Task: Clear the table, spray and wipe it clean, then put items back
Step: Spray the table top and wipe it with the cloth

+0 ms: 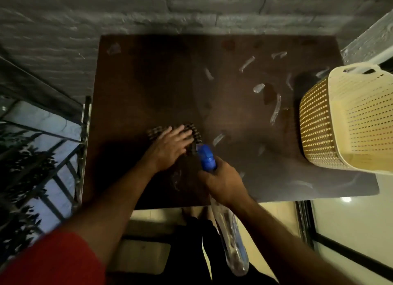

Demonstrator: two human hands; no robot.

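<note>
Right hand (pixel 223 183) is wrapped around the neck of the spray bottle (pixel 231 238), blue nozzle aimed away from the person over the table (pixel 148 76), clear body slanting back down past the near table edge. Left hand (pixel 170 148) lies flat, fingers spread, pressing a checked cloth (pixel 192 128) onto the table just left of the nozzle. Wet streaks (pixel 276 110) sit further right, near the cream basket (pixel 348 123).

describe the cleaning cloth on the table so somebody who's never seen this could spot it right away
Start at the dark brown table against the grey brick wall. Near its front edge, left of centre, the left hand presses flat on a dark patterned cloth. It is the only fabric there: the spray bottle beside it has a blue head, and the cream basket sits far right.
</note>
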